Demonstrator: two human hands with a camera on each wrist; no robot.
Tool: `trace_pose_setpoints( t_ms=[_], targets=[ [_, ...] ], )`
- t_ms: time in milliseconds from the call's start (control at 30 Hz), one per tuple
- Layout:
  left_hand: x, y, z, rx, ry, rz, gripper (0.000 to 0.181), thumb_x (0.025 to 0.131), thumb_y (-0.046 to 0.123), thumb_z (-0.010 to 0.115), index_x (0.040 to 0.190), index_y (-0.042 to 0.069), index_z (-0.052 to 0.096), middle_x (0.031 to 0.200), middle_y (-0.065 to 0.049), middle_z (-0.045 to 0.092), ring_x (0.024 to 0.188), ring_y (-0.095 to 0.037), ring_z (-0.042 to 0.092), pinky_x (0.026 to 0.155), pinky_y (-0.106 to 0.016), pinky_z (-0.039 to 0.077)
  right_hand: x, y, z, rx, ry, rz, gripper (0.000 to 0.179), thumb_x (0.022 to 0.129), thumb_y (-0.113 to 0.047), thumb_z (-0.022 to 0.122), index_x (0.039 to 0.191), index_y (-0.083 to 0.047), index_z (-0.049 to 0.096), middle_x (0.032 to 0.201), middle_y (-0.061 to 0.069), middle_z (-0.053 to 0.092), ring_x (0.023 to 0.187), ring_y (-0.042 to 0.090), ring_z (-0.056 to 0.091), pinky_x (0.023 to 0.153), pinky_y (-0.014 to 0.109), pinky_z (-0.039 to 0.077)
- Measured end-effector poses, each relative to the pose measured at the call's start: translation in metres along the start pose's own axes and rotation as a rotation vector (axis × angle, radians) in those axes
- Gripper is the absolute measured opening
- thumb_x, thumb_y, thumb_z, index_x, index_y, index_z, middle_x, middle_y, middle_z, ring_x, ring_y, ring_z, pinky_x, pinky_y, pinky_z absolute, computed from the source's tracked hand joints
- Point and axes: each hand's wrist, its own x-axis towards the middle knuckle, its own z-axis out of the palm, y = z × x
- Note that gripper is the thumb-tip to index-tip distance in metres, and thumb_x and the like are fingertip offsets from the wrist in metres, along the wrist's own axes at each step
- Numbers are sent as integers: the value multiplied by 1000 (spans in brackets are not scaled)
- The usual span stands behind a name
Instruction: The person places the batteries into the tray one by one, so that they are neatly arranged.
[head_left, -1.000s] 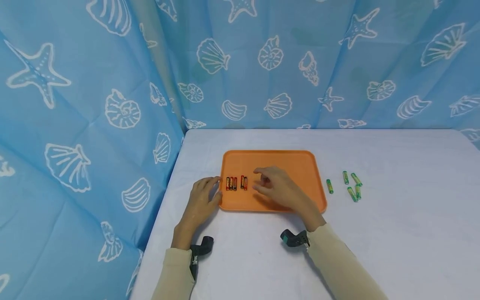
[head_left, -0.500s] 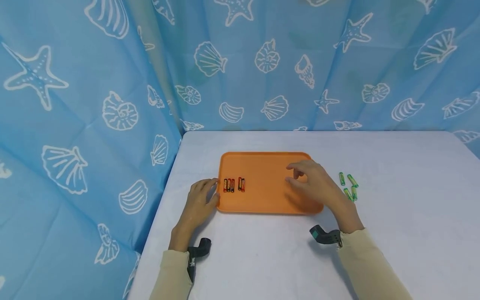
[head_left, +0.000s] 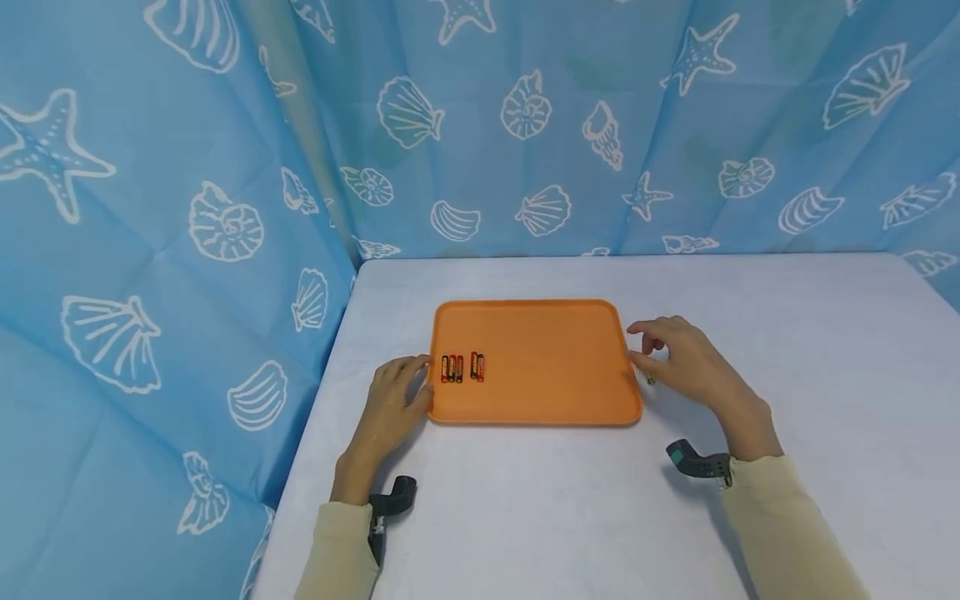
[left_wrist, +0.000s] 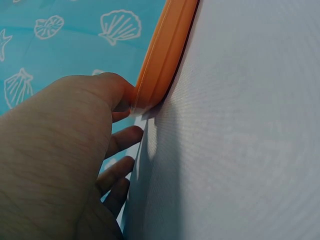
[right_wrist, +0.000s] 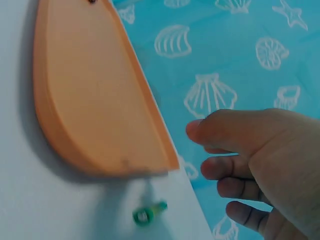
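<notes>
My left hand (head_left: pixel 392 404) rests at the left edge of an orange tray (head_left: pixel 555 362), thumb and fingertips touching its rim with the fingers spread and relaxed. Inside the tray, a row of three red-and-black batteries (head_left: pixel 452 369) lies near the left side, with a pair of the same batteries (head_left: pixel 477 367) just right of it. Over the tray's right edge hovers my right hand (head_left: pixel 690 362), fingers loosely bent and holding nothing. A green battery (right_wrist: pixel 150 213) lies on the table below it, mostly covered by the hand in the head view.
A white cloth covers the table (head_left: pixel 525 508). Blue curtains (head_left: pixel 480 125) with shell prints hang behind it and along its left side. A black wrist camera (head_left: pixel 697 460) is strapped to the right wrist, another wrist camera (head_left: pixel 393 497) to the left.
My right hand has moved right, from above the tray's middle to its right edge, and now hides the green batteries seen earlier. The left hand has stayed at the tray's left edge.
</notes>
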Motion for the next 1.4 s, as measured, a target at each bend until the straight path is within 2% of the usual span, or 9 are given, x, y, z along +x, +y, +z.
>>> trace_pose_setpoints(
  t_ms=[133, 367, 500, 667, 933, 1233, 1400],
  targets=[
    [-1, -1, -1, -10, 3, 13, 49, 101, 32, 54, 148, 23, 48, 152, -7, 40, 145, -28, 25, 114, -57, 30, -2, 13, -3, -12, -57, 4, 41, 93, -20, 72, 128, -2, 62, 92, 5, 58, 94, 29, 52, 76, 42, 49],
    [-1, 0, 0, -20, -6, 17, 49, 102, 32, 54, 149, 24, 47, 153, -6, 38, 145, -27, 24, 115, -58, 30, -6, 26, -1, -18, -152, 38, 47, 87, -27, 77, 125, -2, 65, 94, 6, 59, 88, 26, 49, 68, 35, 46],
    [0, 0, 0, -21, -10, 24, 49, 102, 32, 54, 150, 24, 46, 153, -7, 38, 146, -27, 24, 115, -57, 30, -7, 27, 1, -34, -174, 64, 49, 85, -27, 79, 125, -4, 64, 95, 6, 59, 89, 26, 49, 70, 37, 46],
    [1, 0, -1, -16, -11, 26, 50, 102, 33, 54, 150, 23, 46, 153, -7, 38, 145, -27, 24, 115, -56, 30, -8, 27, 2, -27, -201, 80, 49, 83, -20, 78, 126, -3, 62, 98, 8, 60, 93, 28, 50, 77, 43, 48],
    [0, -2, -1, -20, -9, 16, 51, 101, 32, 54, 151, 22, 46, 154, -7, 38, 146, -28, 24, 115, -57, 29, -8, 32, 7, 2, -176, 82, 45, 83, -14, 76, 123, 1, 62, 95, 8, 59, 89, 26, 50, 76, 41, 47],
    [0, 0, -1, -19, -3, 15, 50, 101, 32, 54, 150, 22, 47, 153, -7, 39, 145, -28, 25, 116, -56, 29, -6, 28, 7, 54, -158, 115, 45, 86, -16, 75, 126, 0, 60, 84, 5, 56, 74, 21, 50, 60, 33, 43],
    [0, -2, 0, -17, 6, 13, 50, 101, 32, 55, 150, 23, 47, 153, -7, 39, 145, -27, 25, 115, -56, 29, -6, 22, 3, 48, -99, 102, 44, 88, -19, 75, 126, -3, 59, 81, 3, 53, 68, 19, 47, 56, 31, 39]
  ],
)
